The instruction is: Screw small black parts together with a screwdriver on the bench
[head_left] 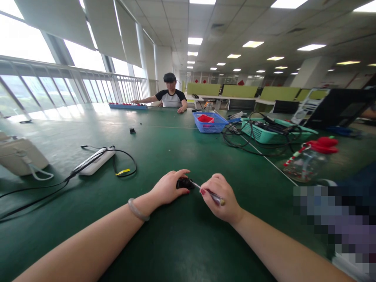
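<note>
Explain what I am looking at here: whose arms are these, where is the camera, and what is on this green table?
There is no machine: these are a person's two bare arms, filmed by one camera worn on their head, looking forward and down. The left hand grips a small black part against the green table. The right hand holds a thin tool, its tip at that part. Farther off lie a white box with a black cable, a blue basket, a green basket of cables and a clear bottle with a red cap. Another person sits at the far end.
</note>
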